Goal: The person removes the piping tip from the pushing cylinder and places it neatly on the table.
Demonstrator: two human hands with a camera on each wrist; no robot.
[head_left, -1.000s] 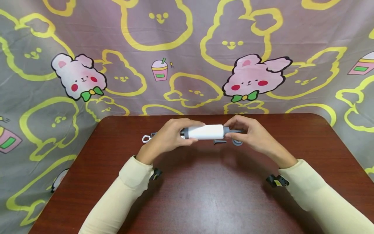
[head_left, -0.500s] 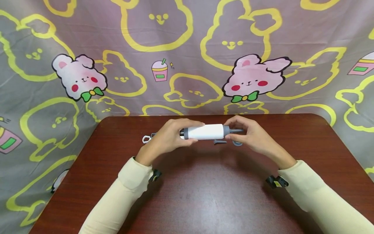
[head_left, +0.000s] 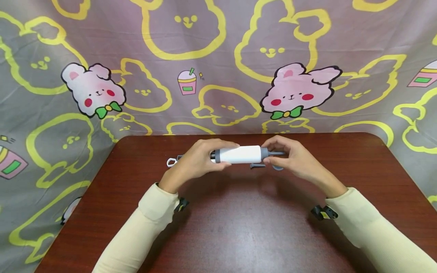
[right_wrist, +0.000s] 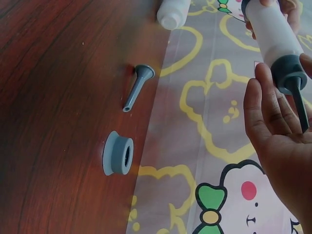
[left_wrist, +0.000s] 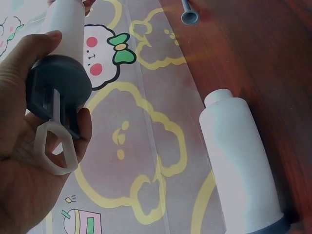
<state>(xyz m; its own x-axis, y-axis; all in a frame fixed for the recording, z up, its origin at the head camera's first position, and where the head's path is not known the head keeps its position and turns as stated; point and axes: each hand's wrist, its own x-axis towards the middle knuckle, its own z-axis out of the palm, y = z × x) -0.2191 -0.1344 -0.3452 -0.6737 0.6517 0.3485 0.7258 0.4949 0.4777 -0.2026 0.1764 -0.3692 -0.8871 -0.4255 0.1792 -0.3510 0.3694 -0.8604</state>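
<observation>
Between both hands, a white plunger syringe (head_left: 240, 154) with grey ends is held level above the table. My left hand (head_left: 201, 155) grips its plunger end, thumb and fingers around the barrel beside the grey flange (left_wrist: 58, 80). A white loop handle (left_wrist: 41, 153) sticks out of that end in the left wrist view. At the other end, my right hand (head_left: 293, 155) holds the grey cap (right_wrist: 287, 73) between thumb and fingers. The cap's thin grey nozzle (right_wrist: 298, 105) points toward the right palm.
On the brown table (head_left: 232, 227) lie a loose grey nozzle (right_wrist: 139, 87), a grey collar (right_wrist: 118, 153) and a second white barrel (left_wrist: 239, 156) with a narrow neck. A patterned curtain (head_left: 228, 68) hangs behind the table.
The right thumb and fingers have shifted slightly at the grey cap, and the hand now covers more of the collar. The left hand and the syringe stay almost still.
</observation>
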